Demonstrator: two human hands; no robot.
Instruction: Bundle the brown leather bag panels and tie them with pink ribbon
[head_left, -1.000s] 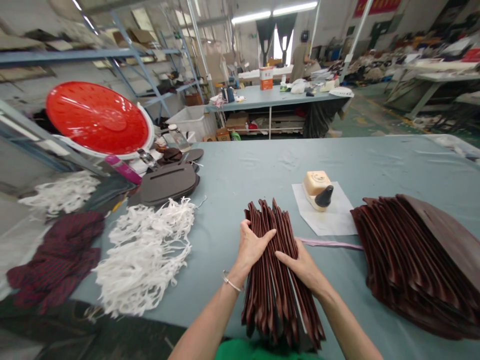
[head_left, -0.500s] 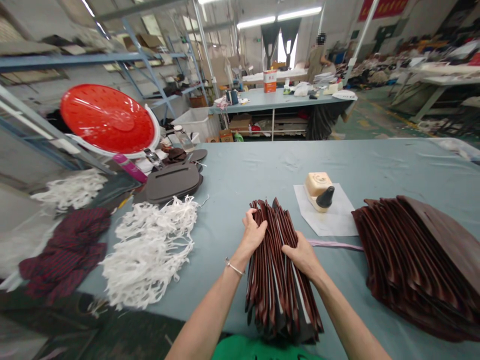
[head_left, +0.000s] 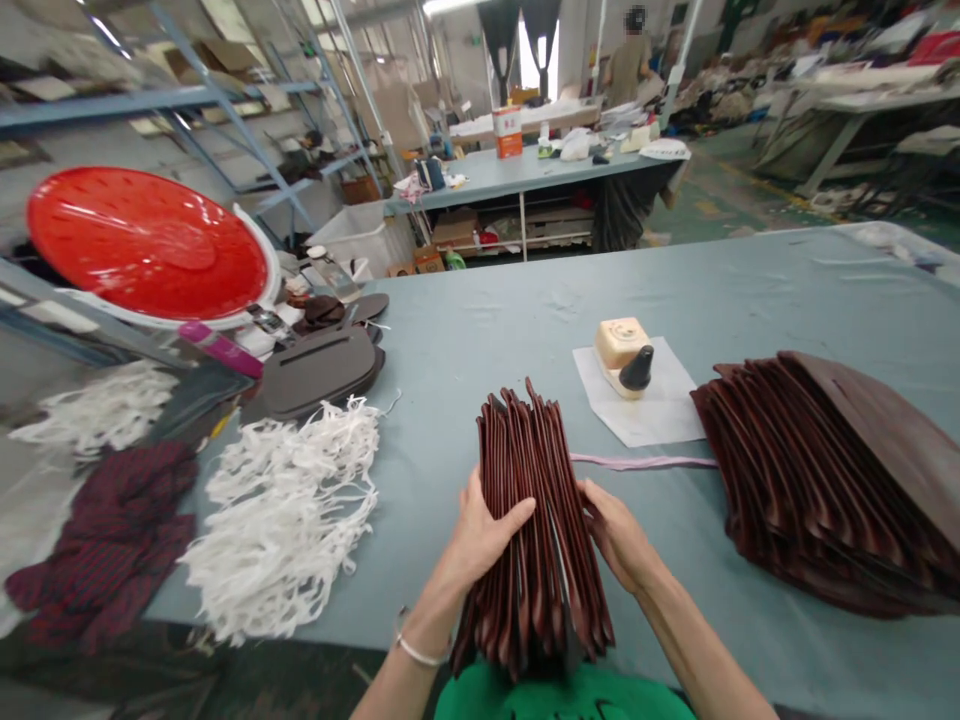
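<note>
Head view: a stack of glossy dark-brown leather pieces (head_left: 534, 520) stands on edge at the near rim of the grey tabletop (head_left: 480, 330), fanned like pages. The left hand (head_left: 480, 535) and right hand (head_left: 616, 530) clasp its two sides, fingers curled over the edges.

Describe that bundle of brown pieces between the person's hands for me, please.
The bundle is a thick stack of flat, glossy reddish-brown pieces, leather by the look, standing on edge and fanning slightly at the far end. It rests on the grey-blue table, its near end at the table's edge by the person. The left hand and right hand squeeze it from either side, the left reaching over its top.
</note>
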